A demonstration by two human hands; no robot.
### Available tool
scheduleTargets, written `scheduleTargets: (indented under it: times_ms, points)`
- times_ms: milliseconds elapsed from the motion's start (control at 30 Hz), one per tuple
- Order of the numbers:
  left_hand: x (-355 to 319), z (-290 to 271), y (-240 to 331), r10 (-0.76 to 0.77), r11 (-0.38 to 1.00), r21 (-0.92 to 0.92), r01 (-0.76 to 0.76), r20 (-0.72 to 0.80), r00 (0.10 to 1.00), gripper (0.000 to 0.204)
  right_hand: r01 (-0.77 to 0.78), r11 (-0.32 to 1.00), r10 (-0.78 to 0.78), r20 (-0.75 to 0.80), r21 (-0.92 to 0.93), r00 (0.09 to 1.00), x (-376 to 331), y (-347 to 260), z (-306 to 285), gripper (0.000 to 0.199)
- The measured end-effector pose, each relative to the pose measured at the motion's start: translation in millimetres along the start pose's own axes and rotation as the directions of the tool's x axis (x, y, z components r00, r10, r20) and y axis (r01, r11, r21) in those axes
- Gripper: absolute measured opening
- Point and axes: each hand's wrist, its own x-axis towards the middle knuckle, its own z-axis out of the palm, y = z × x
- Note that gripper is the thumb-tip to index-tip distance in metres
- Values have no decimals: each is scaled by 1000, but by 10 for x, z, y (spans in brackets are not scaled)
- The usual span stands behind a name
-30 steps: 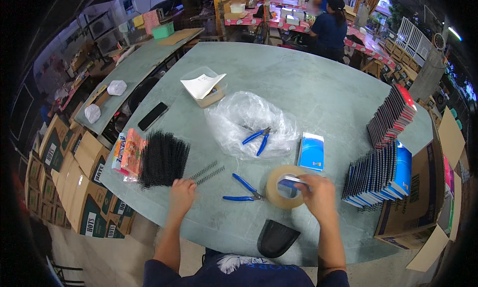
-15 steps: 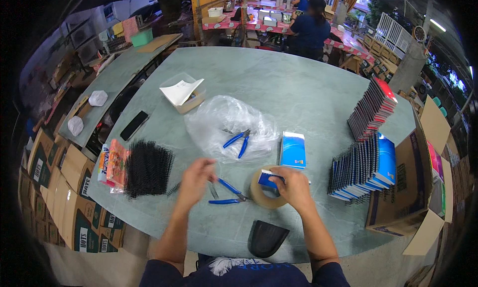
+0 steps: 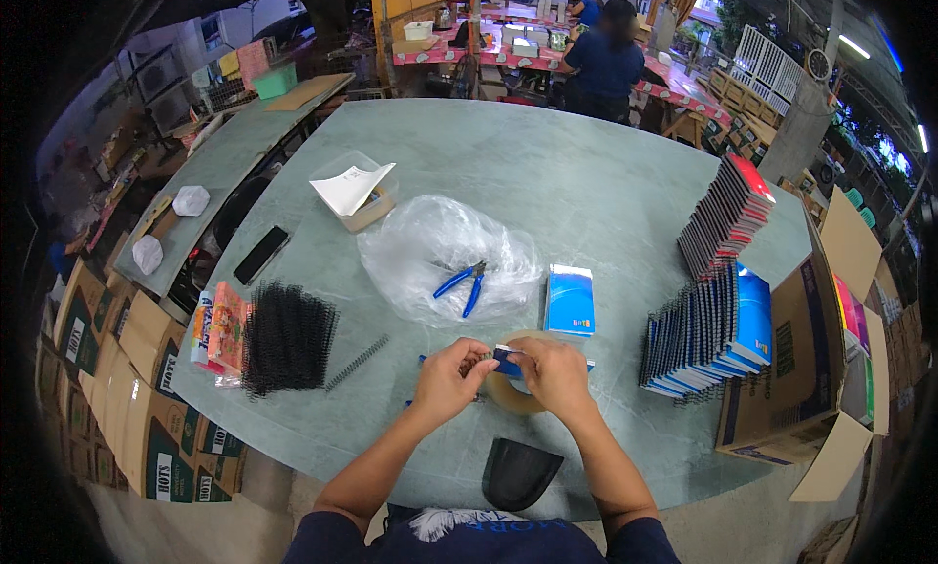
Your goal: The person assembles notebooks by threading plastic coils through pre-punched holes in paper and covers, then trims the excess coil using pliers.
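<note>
Both hands meet above the tabletop [image 3: 606, 183] near its front edge. The left hand [image 3: 445, 376] and right hand [image 3: 552, 371] each pinch one small blue notebook [image 3: 507, 361], grips closed on it. A tape roll [image 3: 513, 396] lies directly beneath. Black coils [image 3: 286, 335] lie left, pliers [image 3: 465, 282] on a bag [image 3: 440, 251] behind, notebook stacks [image 3: 708, 334] right.

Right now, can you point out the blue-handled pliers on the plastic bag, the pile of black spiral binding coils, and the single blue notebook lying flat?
blue-handled pliers [image 3: 467, 285]: head view, on the handles.
black spiral binding coils [image 3: 286, 335]: head view, middle of the pile.
blue notebook [image 3: 571, 300]: head view, centre of the cover.
</note>
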Motion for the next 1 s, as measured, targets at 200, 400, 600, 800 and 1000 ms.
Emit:
scheduleTargets:
  times_ms: [200,400,600,800,1000]
  points:
    - [-16,-27,-12,217,960,201,-194,-101,971,20,-9,1000,9,2,-8,1000,-1,13,29,12]
    - [-8,-72,-20,359,897,303,-323,-71,931,20,-27,1000,28,39,-3,999,-5,-24,-6,13]
    - [4,-60,-59,362,891,314,-327,-59,930,19,-21,1000,21,14,13,1000,-12,-28,-15,14]
    - [132,-179,107,252,918,322,-233,-19,968,23,94,995,-95,-35,-37,995,-21,-10,24,14]
    - [166,-407,231,8,973,220,-73,282,959,22,82,988,-66,123,-129,990,-62,-56,29,21]
